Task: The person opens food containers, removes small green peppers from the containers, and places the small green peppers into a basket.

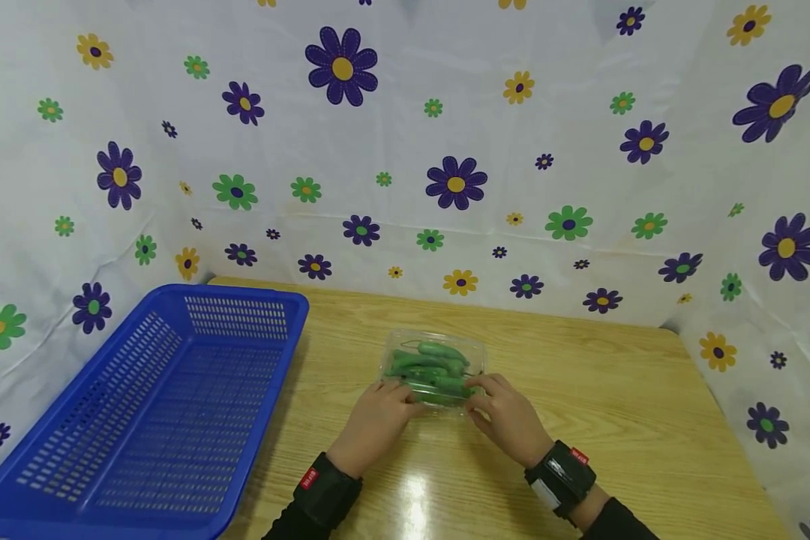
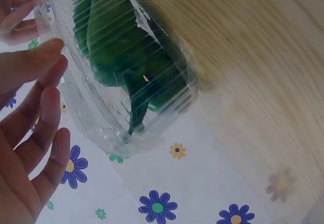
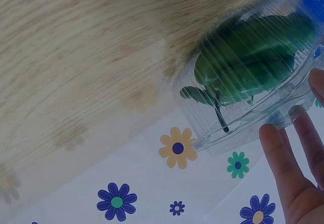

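A clear plastic clamshell box (image 1: 476,352) lies on the wooden table, with several green peppers (image 1: 439,370) inside it. Ridged plastic covers the peppers (image 2: 114,42) in the left wrist view. My left hand (image 1: 378,418) pinches the near rim at the box's left part, thumb and forefinger together and the other fingers loosely bent. Along the same rim, farther right, my right hand (image 1: 509,420) holds the edge between thumb and fingers. In the right wrist view, fingertips (image 3: 269,133) stand right at the rim.
A large blue plastic basket (image 1: 290,352) with perforated sides stands left of the box. The wooden table (image 1: 594,405) extends to the right. White cloth (image 1: 405,120) with a flower print hangs behind and along both sides.
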`<state>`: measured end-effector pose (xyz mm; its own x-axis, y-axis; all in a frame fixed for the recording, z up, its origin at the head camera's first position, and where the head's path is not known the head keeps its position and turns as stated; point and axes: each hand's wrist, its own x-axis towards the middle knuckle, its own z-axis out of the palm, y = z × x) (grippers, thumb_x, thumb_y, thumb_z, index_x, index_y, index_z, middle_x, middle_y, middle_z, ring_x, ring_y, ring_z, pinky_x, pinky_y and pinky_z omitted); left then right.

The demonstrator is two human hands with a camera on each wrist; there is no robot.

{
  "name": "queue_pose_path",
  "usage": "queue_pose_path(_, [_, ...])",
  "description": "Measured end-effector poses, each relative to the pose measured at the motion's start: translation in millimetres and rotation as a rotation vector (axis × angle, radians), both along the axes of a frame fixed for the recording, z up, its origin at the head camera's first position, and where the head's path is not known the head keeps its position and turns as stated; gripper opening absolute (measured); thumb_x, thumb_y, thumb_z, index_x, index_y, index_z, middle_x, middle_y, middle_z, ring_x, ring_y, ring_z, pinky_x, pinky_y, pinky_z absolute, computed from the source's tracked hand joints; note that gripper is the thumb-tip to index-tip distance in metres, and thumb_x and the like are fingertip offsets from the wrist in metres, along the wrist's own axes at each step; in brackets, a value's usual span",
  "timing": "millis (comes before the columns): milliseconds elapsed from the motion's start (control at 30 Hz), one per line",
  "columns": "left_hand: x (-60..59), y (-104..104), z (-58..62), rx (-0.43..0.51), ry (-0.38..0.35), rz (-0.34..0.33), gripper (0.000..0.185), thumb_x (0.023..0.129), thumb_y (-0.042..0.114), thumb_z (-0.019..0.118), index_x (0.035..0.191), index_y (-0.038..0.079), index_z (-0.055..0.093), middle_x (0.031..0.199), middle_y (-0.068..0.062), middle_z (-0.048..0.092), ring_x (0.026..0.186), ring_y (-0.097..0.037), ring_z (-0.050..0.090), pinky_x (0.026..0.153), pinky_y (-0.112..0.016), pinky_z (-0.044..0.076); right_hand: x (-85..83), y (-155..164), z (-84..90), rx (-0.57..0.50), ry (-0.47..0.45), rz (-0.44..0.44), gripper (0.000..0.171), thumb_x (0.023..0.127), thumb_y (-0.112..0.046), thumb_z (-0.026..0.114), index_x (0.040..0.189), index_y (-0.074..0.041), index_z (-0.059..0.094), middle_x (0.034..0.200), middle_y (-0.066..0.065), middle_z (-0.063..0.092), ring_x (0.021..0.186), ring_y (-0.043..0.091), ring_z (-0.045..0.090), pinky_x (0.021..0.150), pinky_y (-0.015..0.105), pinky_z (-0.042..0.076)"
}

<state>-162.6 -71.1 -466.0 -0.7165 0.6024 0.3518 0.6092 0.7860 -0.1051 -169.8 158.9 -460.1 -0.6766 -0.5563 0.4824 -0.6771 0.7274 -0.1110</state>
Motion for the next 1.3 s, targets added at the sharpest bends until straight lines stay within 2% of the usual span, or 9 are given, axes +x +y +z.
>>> queue_pose_path(233, [1.9,-6,1.2,-0.011,0.003,0.095,0.021,0.081,0.013,0.069,0.096,0.026,0.075,0.088,0.004,0.065,0.087,-0.013,0.061,0.072,-0.03,0.047,-1.0,-2,-0.3,-0.007,-0.002,0.021,0.013,0.07,-0.006,0.081,0.074,-0.014,0.071,0.103,0.005,0.066,0.097,0.022,0.06,0.071,0.028,0.056])
queue_pose_path(367, [1.5,-3,0.6,-0.02,-0.024,0.078,0.019,0.081,0.013,0.07,0.097,0.023,0.074,0.084,0.002,0.065,0.082,-0.014,0.062,0.068,-0.029,0.046,-1.1,-1,-0.1,-0.01,-0.008,0.019,0.015,0.069,-0.006,0.081,0.074,-0.015,0.071,0.102,0.004,0.066,0.097,0.021,0.061,0.071,0.027,0.055])
queue_pose_path(500, [-1.8,1,-0.7,0.003,-0.04,0.066,0.014,0.081,0.012,0.071,0.089,0.022,0.074,0.078,0.002,0.063,0.077,-0.014,0.06,0.064,-0.028,0.045,-1.4,2,0.5,-0.005,-0.023,0.037,0.017,0.067,-0.004,0.081,0.075,-0.014,0.07,0.104,0.005,0.065,0.099,0.021,0.061,0.073,0.028,0.055])
queue_pose_path(667, [-5.8,3,-1.3,0.041,-0.011,0.056,0.011,0.079,0.01,0.071,0.076,0.021,0.072,0.071,0.004,0.06,0.073,-0.013,0.058,0.064,-0.027,0.046,-2.6,9,-0.5,0.0,-0.044,0.065,0.021,0.066,0.003,0.08,0.078,-0.009,0.067,0.109,0.009,0.062,0.103,0.025,0.062,0.075,0.029,0.056])
queue_pose_path(833, [-9.1,5,-3.0,0.076,0.005,0.044,0.012,0.078,0.012,0.073,0.068,0.019,0.069,0.068,0.004,0.06,0.07,-0.013,0.057,0.066,-0.027,0.049,-5.7,13,-3.9,0.021,0.007,0.095,0.02,0.066,0.002,0.081,0.078,-0.008,0.069,0.109,0.01,0.062,0.102,0.024,0.063,0.076,0.027,0.056])
queue_pose_path(967, [-10.7,6,-4.8,0.079,0.046,0.035,0.012,0.076,0.014,0.076,0.067,0.018,0.069,0.067,0.005,0.061,0.068,-0.012,0.056,0.064,-0.025,0.048,-7.6,13,-5.1,0.026,0.036,0.111,0.019,0.066,0.003,0.078,0.074,-0.008,0.065,0.111,0.011,0.062,0.105,0.025,0.062,0.078,0.028,0.055])
queue_pose_path(1100, [-10.7,7,-5.2,0.072,0.084,0.027,0.01,0.075,0.014,0.076,0.068,0.018,0.069,0.067,0.005,0.061,0.066,-0.011,0.055,0.061,-0.022,0.047,-8.4,11,-6.1,0.031,0.007,0.104,0.019,0.067,0.003,0.074,0.072,-0.009,0.06,0.115,0.012,0.061,0.108,0.026,0.059,0.075,0.026,0.055])
queue_pose_path(1300, [-11.7,6,-6.4,0.085,0.083,0.019,0.011,0.076,0.012,0.075,0.069,0.017,0.069,0.068,0.005,0.06,0.066,-0.01,0.055,0.059,-0.021,0.046,-12.0,10,-7.4,0.066,0.005,0.106,0.021,0.07,0.002,0.073,0.071,-0.009,0.056,0.114,0.012,0.062,0.107,0.024,0.058,0.074,0.026,0.055])
